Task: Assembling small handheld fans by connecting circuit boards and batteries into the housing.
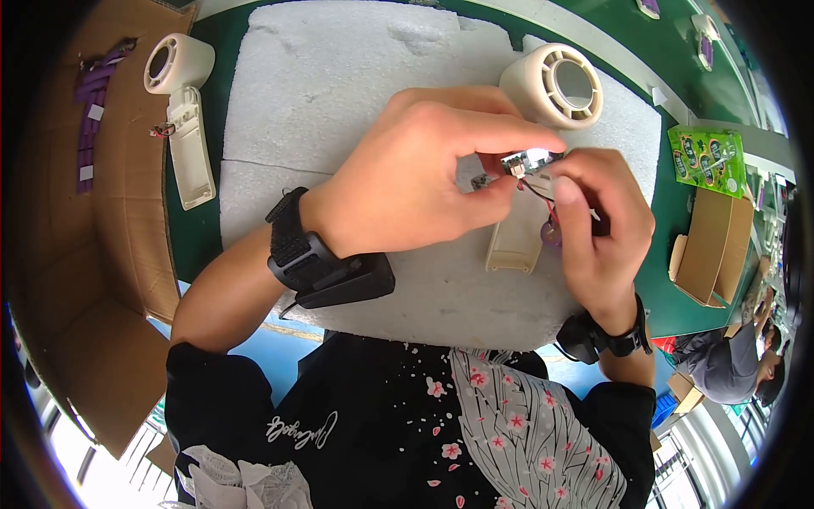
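Thumb and fingers of my left hand (415,170) pinch a small circuit board (514,163) that carries a white connector. Close beside it, my right hand (612,225) is closed with thumb and fingertips at the thin red and black wires (539,193) running from the board. A purple cylindrical battery (551,233) shows partly behind the right hand. Under the hands lies a cream plastic handle shell (514,244), its upper part covered by them. It appears to belong with the round cream fan head (555,87) just beyond; the joint between them is hidden.
White foam sheets (314,68) cover the green table (210,233). Another fan head (178,64) with an open handle shell (191,157) lies left. A cardboard box (127,246) holds purple batteries (90,110). On the right are a green packet (709,161), a small carton (714,246) and another person (721,365).
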A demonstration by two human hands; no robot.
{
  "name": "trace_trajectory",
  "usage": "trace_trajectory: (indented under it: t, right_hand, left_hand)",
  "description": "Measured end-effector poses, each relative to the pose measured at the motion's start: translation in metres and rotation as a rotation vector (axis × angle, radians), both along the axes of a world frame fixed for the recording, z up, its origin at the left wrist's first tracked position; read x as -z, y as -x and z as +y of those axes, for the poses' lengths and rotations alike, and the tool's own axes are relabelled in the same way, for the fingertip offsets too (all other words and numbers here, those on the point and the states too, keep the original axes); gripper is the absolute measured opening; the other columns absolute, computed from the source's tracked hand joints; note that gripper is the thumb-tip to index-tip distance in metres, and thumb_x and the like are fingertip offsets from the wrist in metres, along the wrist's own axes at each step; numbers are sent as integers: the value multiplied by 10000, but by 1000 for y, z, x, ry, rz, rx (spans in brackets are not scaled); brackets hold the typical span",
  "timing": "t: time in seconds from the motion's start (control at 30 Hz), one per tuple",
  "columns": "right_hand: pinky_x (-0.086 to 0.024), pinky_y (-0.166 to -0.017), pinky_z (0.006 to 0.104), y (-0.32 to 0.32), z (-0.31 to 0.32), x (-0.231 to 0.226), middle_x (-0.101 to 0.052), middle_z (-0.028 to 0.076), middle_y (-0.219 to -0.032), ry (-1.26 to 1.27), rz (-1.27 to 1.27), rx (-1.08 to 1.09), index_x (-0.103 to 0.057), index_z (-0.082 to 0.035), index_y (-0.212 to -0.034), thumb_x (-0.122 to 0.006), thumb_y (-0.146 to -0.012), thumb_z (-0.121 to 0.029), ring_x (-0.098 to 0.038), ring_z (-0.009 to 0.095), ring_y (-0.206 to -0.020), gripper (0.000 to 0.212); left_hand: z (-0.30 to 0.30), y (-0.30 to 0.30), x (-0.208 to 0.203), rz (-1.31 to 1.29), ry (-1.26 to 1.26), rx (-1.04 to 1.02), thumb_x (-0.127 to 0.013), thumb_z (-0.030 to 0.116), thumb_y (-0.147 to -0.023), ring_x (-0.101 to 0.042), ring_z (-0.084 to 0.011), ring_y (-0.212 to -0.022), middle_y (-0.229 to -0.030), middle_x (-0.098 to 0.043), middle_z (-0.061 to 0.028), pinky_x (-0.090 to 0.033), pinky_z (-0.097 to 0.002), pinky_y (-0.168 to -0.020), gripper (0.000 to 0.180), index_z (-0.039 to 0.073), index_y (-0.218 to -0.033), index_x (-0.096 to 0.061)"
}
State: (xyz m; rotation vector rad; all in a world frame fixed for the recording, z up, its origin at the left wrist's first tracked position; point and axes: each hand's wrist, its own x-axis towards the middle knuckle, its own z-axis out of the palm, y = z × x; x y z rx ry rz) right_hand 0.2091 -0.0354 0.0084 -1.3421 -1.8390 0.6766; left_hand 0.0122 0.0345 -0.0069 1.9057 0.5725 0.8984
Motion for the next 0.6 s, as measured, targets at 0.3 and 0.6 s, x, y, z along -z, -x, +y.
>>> trace_trajectory:
  t: [0.3,0.6]
  right_hand:
    - [-423,-448,216,10,3,-2,-619,82,-954,7,59,139,-627,-24,-1035,-774,-697,32,-556,82,-531,373]
    - [-446,-451,208,11,6,-1,-637,89,-952,-50,1,148,-658,-19,-1030,-791,-681,22,-583,83,-562,376]
  left_hand:
    - [-6,-4,-4,59,-63,-119,-655,-109,-695,-666,-176,-751,-882,-680,-67,-549,-266,-676,438,57,-1100,-673]
    - [-2,-1,1,62,-173,-158,-693,-70,-699,-678,-184,-745,-885,-691,-70,-551,-262,-673,329,67,-997,-713]
